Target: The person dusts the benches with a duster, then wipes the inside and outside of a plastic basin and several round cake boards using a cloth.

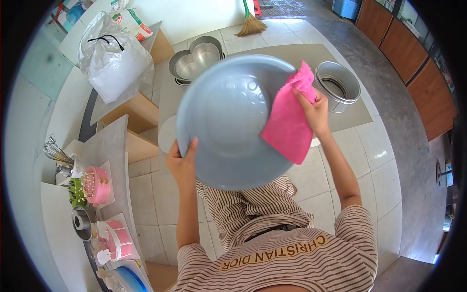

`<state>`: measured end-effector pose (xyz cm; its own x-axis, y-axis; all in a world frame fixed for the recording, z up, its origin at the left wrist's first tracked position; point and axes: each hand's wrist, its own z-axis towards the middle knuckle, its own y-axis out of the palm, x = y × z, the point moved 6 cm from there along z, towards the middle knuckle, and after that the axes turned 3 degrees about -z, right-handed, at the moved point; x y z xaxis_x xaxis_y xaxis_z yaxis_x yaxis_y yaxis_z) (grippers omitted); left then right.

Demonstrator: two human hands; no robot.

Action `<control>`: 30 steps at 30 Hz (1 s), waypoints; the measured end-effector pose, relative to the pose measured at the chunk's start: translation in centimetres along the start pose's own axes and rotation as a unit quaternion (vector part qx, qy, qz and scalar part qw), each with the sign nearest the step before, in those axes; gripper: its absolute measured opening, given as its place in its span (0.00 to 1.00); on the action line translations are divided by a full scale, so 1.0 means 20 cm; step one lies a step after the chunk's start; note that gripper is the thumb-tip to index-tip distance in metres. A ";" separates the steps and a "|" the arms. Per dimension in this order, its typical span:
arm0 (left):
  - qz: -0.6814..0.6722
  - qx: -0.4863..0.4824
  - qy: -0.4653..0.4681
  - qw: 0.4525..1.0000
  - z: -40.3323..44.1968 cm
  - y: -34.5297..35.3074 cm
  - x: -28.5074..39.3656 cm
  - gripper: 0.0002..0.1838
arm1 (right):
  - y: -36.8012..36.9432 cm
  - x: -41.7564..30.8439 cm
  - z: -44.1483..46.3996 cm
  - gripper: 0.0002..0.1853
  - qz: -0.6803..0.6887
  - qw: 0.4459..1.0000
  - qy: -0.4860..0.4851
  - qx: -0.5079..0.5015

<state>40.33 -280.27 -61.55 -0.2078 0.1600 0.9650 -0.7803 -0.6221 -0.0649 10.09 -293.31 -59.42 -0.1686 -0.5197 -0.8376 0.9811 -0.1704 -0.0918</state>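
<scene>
A large grey-blue plastic basin (228, 126) is held up in front of me, tilted so that its inside faces me. My left hand (182, 163) grips its lower left rim, thumb on the inner side and fingers behind. At the upper right rim, my right hand (314, 109) is closed on a bright pink cloth (291, 124). The cloth hangs over the basin's right side and covers part of the rim. Whether my right fingers also grip the basin through the cloth, I cannot tell.
Heart-shaped metal pans (187, 65) and round cake tins (338, 85) stand on a low grey table (311, 53) beyond the basin. To the left, a counter (114, 160) holds pink cakes (99, 185) and whisks (57, 151). A plastic bag (114, 63) and a broom (250, 24) are farther back.
</scene>
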 end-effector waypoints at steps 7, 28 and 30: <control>0.175 -0.092 0.337 0.921 0.03 0.15 0.70 0.25 | 0.17 -0.57 0.18 0.06 -0.129 0.923 -0.208 -0.298; -0.014 -0.034 0.047 0.998 0.00 -0.14 0.18 0.21 | -0.03 -0.01 -0.04 0.07 0.064 0.959 0.182 -0.209; 0.144 -0.067 0.195 0.968 0.02 -0.08 0.40 0.24 | -0.03 -0.19 0.04 0.06 -0.037 0.959 0.065 -0.274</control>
<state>40.03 -278.29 -53.67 -0.6145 0.2885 0.7343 -0.7209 -0.5835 -0.3741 10.09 -291.89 -55.68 -0.2610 -0.4078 -0.8750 0.8755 0.2819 -0.3925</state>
